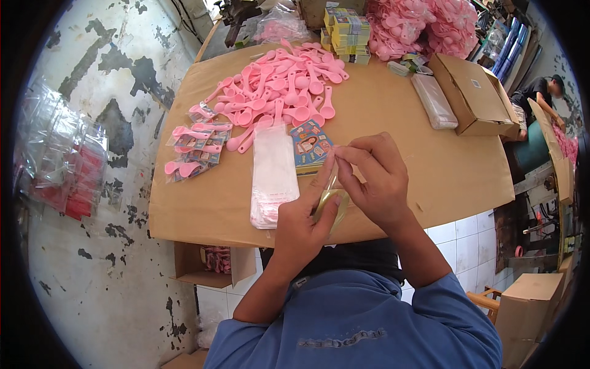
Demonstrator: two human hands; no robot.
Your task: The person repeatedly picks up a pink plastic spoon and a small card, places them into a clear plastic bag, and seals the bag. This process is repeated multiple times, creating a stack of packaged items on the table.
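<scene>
My left hand [302,222] grips a small clear plastic bag [332,195] with something yellowish in it, perhaps a card. Thumb and fingertips of my right hand [380,181] are pinched together at the bag's upper end, by my left index fingertip. Just beyond lies a stack of blue printed cards [311,145]. To its left is a thick stack of empty clear bags [273,169], partly behind my left hand. A large heap of pink plastic spoons [289,86] spreads behind both stacks. Filled bags [195,147], each with a pink spoon and card, pile up at the left.
At the back stand bundled yellow card stacks [350,34] and big bags of pink spoons [424,27]. On the right are an open cardboard box [470,95] and another pack of clear bags [434,101]. Below the table's left edge sits a carton [206,264]. Another person [541,92] works far right.
</scene>
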